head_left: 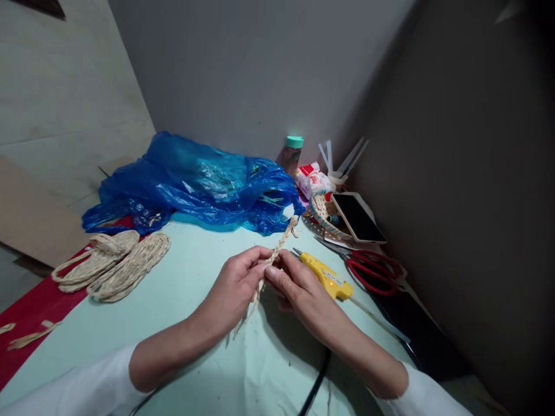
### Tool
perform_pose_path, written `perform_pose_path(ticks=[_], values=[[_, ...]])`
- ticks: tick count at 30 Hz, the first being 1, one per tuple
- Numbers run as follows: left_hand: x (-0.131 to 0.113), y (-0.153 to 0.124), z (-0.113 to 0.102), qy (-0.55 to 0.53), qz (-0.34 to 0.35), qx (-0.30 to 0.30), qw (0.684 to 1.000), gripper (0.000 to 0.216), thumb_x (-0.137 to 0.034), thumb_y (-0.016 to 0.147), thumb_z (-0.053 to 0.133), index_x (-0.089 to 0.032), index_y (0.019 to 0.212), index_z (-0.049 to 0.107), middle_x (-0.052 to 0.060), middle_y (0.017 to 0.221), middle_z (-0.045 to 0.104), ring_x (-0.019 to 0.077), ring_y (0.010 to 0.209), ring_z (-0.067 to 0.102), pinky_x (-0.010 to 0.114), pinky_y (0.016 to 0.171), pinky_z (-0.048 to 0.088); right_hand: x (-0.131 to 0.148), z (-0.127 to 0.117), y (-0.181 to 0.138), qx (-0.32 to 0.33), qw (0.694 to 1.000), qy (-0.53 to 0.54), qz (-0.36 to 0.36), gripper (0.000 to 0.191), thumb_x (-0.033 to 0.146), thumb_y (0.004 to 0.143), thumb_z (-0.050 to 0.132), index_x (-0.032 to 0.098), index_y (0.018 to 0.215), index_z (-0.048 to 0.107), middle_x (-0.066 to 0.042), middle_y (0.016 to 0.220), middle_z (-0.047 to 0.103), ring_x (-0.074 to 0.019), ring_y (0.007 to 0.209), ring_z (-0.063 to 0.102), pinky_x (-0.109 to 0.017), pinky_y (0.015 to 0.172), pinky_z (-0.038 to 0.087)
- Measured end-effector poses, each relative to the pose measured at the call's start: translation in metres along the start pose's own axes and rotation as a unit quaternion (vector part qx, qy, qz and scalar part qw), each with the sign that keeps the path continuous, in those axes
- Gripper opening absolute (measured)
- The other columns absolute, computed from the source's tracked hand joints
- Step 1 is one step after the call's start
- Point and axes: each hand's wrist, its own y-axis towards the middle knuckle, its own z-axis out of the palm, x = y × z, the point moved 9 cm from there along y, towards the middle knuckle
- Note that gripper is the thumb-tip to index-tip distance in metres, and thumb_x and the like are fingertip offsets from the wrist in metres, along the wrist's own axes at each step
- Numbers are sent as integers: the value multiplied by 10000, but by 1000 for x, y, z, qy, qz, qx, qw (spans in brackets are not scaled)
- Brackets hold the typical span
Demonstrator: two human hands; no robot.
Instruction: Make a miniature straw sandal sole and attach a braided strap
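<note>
A short braided straw cord [284,240] is pinched between my two hands over the middle of the table. Its thicker end points up and away, while thin loose strands hang below the fingers. My left hand [241,277] grips it from the left with thumb and fingers closed. From the other side, my right hand [299,283] presses its thumb against the braid, fingers curled behind. Just beyond the right hand lies a yellow hot glue gun [326,274] with a glue stick in its back. Part of the braid is hidden by the fingers.
Two coiled braided bundles [130,268] lie at left by a red cloth [26,323]. Behind is a blue plastic bag [195,179]. At right are red-handled scissors [373,271], a phone [359,217], a woven basket [323,216] and a green-lidded jar [293,151]. A dark cable [317,384] runs in front.
</note>
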Motion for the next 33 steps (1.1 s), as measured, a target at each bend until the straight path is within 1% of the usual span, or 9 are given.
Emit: perform_pose_path(ticks=[7,10,14,18,22,25,27,29,33], values=[[-1,-4,-3,33,0,6,999,217,-293,936,498,-253,1144,449,-58,755,571,84,560,413,196,494,301,5,-6,1,-23,999,-27,-37,339,428,994,430,204,745,477,52,648,429,-96,538,366,-237,517,270],[-13,-6,-6,138,37,-12,990,175,-289,953,470,-239,1121,476,-49,732,615,106,596,467,233,575,355,9,-13,0,-52,996,-43,-50,371,402,976,477,189,675,522,54,567,396,-100,529,360,-248,524,259],[-32,-9,-12,305,104,-58,945,123,-249,964,457,-210,966,575,-18,738,675,138,683,578,273,700,403,10,-25,0,-107,993,-30,-51,397,388,929,548,175,595,571,34,538,462,-105,527,389,-255,538,280],[-52,-21,-12,436,242,-128,857,214,-206,953,500,-188,782,628,4,722,668,129,647,585,261,648,402,3,-33,0,-143,989,29,-14,373,434,888,580,169,660,709,23,500,489,-105,465,339,-259,485,257],[-58,-45,23,563,410,-112,709,235,-96,924,471,-158,782,649,19,628,606,146,578,547,292,577,381,3,-33,0,-157,983,94,-17,279,390,848,631,166,736,754,-37,726,688,-121,530,475,-264,531,349],[-51,-56,49,629,473,-96,610,253,-45,897,448,-138,783,654,24,594,582,160,550,524,305,558,382,-1,-29,0,-153,978,140,-13,239,370,830,658,164,800,776,-54,782,725,-145,611,531,-276,624,416],[-45,-57,59,655,482,-94,574,273,-24,890,426,-126,791,659,44,613,603,171,581,547,303,580,403,-7,-27,0,-146,973,177,2,232,368,819,678,161,836,781,-56,768,725,-150,625,538,-281,643,429],[-40,-53,61,659,463,-78,587,260,-45,891,435,-131,779,653,66,660,627,191,639,566,314,602,412,-12,-27,2,-151,968,202,8,224,369,816,687,162,803,770,-44,740,704,-141,617,526,-269,624,419],[-48,-40,36,547,392,-77,736,268,-222,923,512,-175,667,578,58,673,566,207,690,504,336,607,376,-11,-30,4,-157,962,225,-7,238,368,812,684,169,681,701,-31,738,654,-135,673,540,-242,617,408]])
